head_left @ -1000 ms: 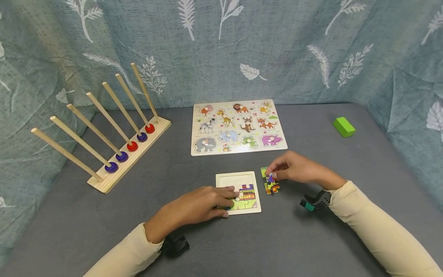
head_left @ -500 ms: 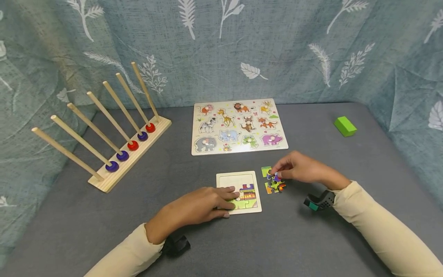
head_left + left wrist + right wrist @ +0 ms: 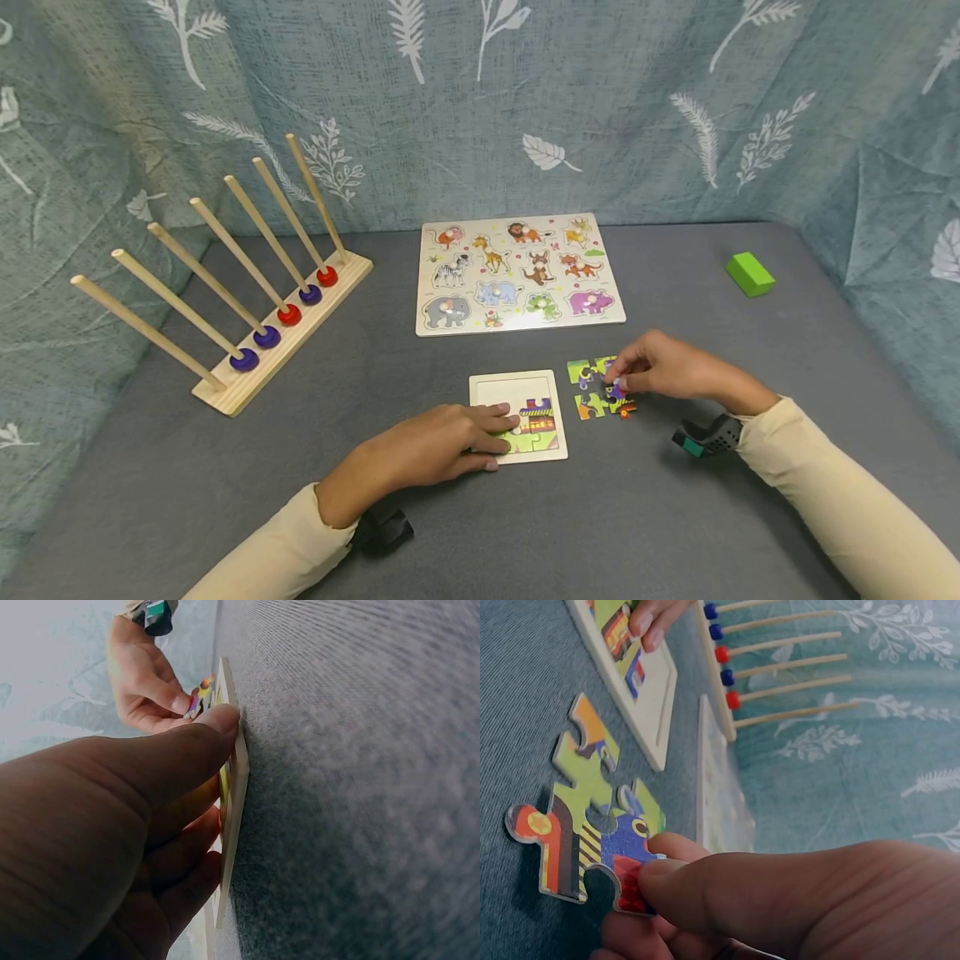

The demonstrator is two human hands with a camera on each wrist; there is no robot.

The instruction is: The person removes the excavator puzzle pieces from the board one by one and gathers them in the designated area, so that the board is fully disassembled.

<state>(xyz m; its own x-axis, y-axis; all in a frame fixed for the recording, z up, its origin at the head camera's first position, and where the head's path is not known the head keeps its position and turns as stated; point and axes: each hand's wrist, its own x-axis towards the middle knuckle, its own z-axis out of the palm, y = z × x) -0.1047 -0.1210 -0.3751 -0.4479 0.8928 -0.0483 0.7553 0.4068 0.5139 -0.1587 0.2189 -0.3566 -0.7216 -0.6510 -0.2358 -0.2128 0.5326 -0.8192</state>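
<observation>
My left hand (image 3: 431, 446) rests on a small wooden puzzle tray (image 3: 517, 388), its fingers laid over the left part and the thumb at the front edge. Train-picture pieces (image 3: 536, 423) fill the tray's lower right; my fingers cover some of the rest. To the right of the tray, my right hand (image 3: 671, 367) pinches a jigsaw piece (image 3: 570, 840) with red, blue and striped yellow-black print between thumb and fingers. That piece is tilted above the table. Several loose jigsaw pieces (image 3: 578, 372) lie just left of and under it, partly hidden.
Behind the tray lies an animal peg puzzle board (image 3: 487, 326). A wooden rack (image 3: 300, 337) with upright pegs and red and blue rings stands at the left. A green block (image 3: 750, 274) sits at the back right. A patterned curtain (image 3: 600, 108) hangs behind the table.
My right hand has moved to the right with the pinched piece, uncovering more of the loose pieces. My left hand has stayed on the tray.
</observation>
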